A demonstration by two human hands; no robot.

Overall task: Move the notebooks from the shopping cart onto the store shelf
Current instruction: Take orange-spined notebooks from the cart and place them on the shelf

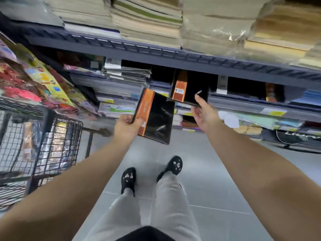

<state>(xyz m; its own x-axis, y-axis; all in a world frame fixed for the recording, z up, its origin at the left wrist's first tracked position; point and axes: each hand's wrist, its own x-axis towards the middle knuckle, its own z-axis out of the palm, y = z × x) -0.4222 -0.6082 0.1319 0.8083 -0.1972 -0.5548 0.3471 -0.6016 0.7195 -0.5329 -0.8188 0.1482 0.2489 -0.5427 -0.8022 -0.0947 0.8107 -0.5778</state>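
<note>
From the head camera, your left hand (127,126) grips a glossy black notebook with an orange spine (156,119) by its lower left corner, tilted, just below the dark grey metal store shelf (173,57). Your right hand (205,114) is loose, fingers straight, fingertips touching the lower edge of a second black, orange-spined notebook (190,87) that stands right under that shelf's front rail. The black wire shopping cart (57,136) sits well left of and below the shelf, with plastic-wrapped stock inside.

Two notebooks (156,117) (190,86), two hands (126,126) (205,114), one cart (69,134)
</note>
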